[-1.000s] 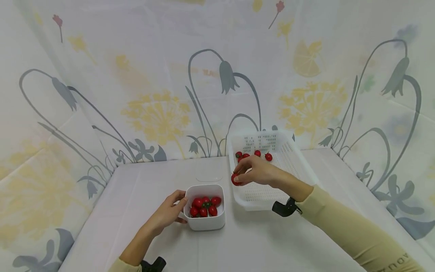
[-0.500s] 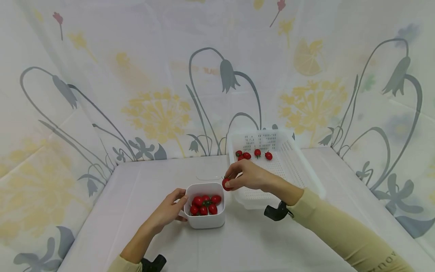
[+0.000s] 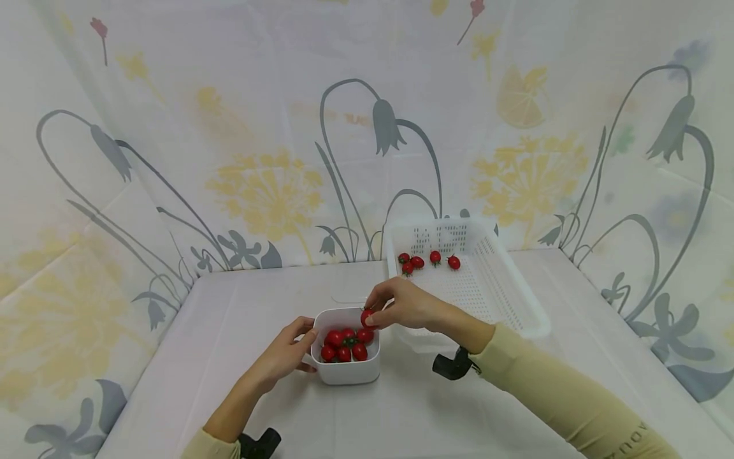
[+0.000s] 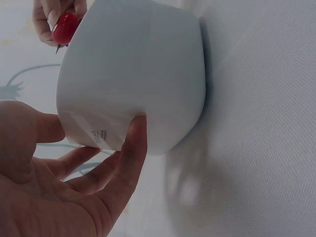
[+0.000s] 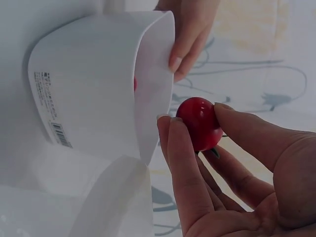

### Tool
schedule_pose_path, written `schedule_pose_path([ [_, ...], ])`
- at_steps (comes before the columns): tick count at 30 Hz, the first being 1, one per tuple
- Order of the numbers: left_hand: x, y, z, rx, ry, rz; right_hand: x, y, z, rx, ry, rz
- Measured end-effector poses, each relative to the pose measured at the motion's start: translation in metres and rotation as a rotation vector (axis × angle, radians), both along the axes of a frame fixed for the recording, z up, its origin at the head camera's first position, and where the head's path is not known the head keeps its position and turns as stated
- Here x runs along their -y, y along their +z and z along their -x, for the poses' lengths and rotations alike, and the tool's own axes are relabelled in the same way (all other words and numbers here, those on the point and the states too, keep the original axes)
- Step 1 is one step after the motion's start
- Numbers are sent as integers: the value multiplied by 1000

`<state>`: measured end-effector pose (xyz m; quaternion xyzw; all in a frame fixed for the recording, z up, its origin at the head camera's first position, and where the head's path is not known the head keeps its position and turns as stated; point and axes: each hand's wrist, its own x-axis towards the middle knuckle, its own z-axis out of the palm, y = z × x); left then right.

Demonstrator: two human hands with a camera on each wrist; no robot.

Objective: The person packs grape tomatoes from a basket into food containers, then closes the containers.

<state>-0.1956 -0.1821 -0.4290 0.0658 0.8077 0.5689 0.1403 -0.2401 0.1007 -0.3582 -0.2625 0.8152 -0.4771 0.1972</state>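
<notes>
A white container (image 3: 350, 373) holding several red cherry tomatoes (image 3: 343, 354) stands in front of me. My left hand (image 3: 282, 354) grips its left side; in the left wrist view, the fingers (image 4: 134, 148) and thumb lie against the container wall (image 4: 133, 74). Over the container's right rim, my right hand (image 3: 404, 305) pinches one tomato (image 3: 367, 318) between thumb and fingers. The right wrist view shows that tomato (image 5: 199, 123) with green sepals, beside the container's opening.
A white perforated basket (image 3: 530, 312) stands at the right behind the container, with several tomatoes (image 3: 417, 262) near its back left corner. A transparent, thin-edged item (image 3: 348, 301) lies behind the container. Flower-patterned sheeting (image 3: 264, 115) rises behind the table.
My right hand has carried the pinched tomato left from the basket to the container's right rim. My left hand has stayed on the container.
</notes>
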Motion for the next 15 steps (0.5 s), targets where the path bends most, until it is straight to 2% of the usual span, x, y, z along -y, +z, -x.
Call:
schedule_pose_path([
  [8, 0, 0, 0, 5, 4, 6, 14, -8, -2, -52, 6, -50],
  [15, 0, 0, 0, 5, 1, 4, 29, -17, -4, -64, 7, -40],
])
